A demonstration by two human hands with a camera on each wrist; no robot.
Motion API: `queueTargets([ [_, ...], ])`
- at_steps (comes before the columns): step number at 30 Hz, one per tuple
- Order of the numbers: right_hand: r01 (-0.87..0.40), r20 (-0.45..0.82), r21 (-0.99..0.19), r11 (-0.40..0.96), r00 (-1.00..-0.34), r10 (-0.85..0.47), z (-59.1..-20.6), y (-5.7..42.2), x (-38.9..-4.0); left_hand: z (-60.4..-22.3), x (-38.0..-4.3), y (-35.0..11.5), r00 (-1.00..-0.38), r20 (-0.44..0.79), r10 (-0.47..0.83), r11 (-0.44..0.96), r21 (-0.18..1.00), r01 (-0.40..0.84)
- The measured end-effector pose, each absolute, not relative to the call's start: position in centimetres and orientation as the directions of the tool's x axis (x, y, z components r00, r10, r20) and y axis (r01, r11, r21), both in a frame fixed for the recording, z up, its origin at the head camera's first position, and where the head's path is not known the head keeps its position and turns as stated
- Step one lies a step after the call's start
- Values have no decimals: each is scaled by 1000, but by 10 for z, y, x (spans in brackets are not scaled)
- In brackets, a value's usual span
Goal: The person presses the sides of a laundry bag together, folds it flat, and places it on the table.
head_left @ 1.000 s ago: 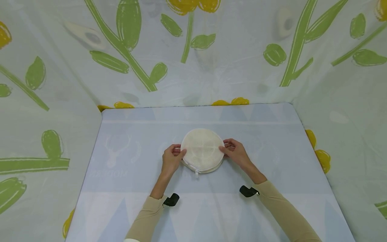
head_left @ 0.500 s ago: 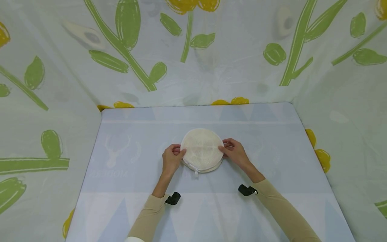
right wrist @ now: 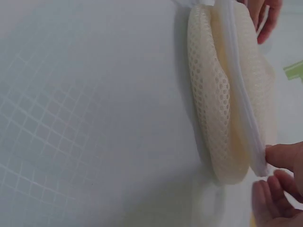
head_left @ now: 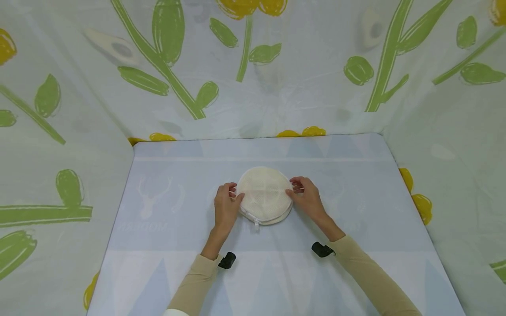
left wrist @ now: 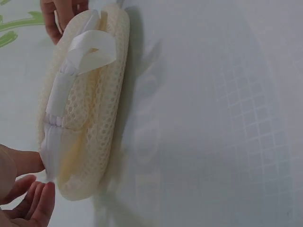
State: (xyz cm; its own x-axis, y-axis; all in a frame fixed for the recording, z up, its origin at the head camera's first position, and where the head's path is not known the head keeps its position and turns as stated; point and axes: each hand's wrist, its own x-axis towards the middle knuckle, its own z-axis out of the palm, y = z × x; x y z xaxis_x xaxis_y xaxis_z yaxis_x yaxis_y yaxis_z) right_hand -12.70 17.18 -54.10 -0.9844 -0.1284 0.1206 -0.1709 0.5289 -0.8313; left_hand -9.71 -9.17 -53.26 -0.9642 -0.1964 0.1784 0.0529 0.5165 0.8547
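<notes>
A round cream mesh laundry bag [head_left: 265, 193] lies in the middle of the table, flattened, with a white zipper [right wrist: 239, 87] round its rim. A white loop tab [left wrist: 94, 49] sticks out at its front edge. The left hand [head_left: 226, 207] is at the bag's left edge, its thumb on the zippered rim and its loosely bent fingers just outside it. Mirroring this at the right edge, the right hand [head_left: 308, 196] rests its thumb on the rim, its other fingers spread slightly off the bag. Below the rim, the bag's lower mesh layer [left wrist: 102, 137] bulges out.
A pale blue and white patterned cloth [head_left: 269, 276] covers the table. Curtains [head_left: 308, 105] printed with green leaves and yellow flowers enclose the back and both sides. Black cameras [head_left: 322, 249] sit at the wrists, beside beige sleeves [head_left: 365, 272].
The fingers of both hands have come up and slightly away from the bag's edges, while the thumbs stay at the rim. The bag has hardly moved.
</notes>
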Motion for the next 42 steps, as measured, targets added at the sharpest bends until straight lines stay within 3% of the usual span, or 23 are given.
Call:
queueTargets([
  [4, -335, 264, -765, 550, -942, -208, -541, 170, -126, -536, -96, -93, -953, 289, -88, 593, 784, 183],
  [9, -460, 350, -696, 552, -888, -298, -546, 170, -125, -538, -96, -95, -931, 360, 67, 635, 704, 318],
  [18, -694, 495, -515, 502, -719, -487, -556, 172, -130, -545, -99, -102, -843, 489, 222, 664, 558, 498],
  [26, -705, 423, -497, 507, -706, -567, -555, 175, -128, -551, -100, -106, -790, 537, 294, 667, 477, 572],
  [42, -699, 383, -475, 534, -711, -590, -559, 168, -128, -553, -105, -104, -828, 467, 309, 710, 466, 528],
])
